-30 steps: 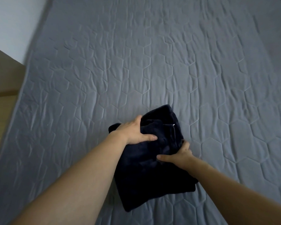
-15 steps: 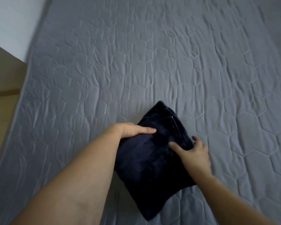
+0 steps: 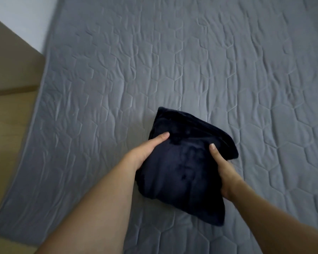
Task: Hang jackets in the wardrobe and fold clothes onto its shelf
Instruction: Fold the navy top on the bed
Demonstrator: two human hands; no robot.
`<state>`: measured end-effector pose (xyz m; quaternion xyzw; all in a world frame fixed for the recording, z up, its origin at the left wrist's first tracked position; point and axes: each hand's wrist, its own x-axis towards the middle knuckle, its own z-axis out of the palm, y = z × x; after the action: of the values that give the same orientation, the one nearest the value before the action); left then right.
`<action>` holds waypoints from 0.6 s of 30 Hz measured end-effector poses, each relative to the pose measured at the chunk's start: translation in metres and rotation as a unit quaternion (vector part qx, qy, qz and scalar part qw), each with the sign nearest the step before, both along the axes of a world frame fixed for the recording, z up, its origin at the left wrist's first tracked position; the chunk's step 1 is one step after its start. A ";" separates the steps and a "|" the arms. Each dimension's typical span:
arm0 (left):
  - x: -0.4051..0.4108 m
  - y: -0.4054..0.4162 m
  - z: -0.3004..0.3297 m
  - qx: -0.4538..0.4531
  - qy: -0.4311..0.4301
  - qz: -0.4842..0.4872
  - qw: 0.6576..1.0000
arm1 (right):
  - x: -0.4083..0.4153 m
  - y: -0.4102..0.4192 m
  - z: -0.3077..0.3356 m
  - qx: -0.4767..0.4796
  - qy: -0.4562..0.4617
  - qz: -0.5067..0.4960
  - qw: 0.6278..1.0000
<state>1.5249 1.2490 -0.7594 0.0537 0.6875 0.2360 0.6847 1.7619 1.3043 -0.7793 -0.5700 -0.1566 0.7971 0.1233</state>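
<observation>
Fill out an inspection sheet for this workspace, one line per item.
Surface: grey quilted bed cover, wrinkled, hexagon stitching.
Job's things: one dark navy folded garment, compact bundle between both hands; wardrobe, shelf and jackets not in view.
Clutter: nothing seen.
Grippers: left hand grips the bundle's left edge, thumb on top; right hand grips its right edge, thumb on top, fingers hidden beneath.
Cables: nothing seen.
Surroundings: wooden floor left of the bed, white wall at upper left.
</observation>
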 end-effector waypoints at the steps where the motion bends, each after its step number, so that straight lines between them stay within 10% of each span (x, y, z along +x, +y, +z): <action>1: -0.003 -0.010 0.013 0.002 -0.013 0.026 1.000 | -0.002 0.003 0.013 0.000 0.011 0.020 1.000; 18: -0.146 -0.371 0.549 0.195 0.130 0.378 0.896 | -0.312 -0.174 0.539 0.199 0.166 0.415 0.872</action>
<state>1.3785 0.8778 -0.2108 -0.0472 0.6787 0.5973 0.4247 1.4498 1.1303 -0.2399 -0.2753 -0.5115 0.8097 -0.0835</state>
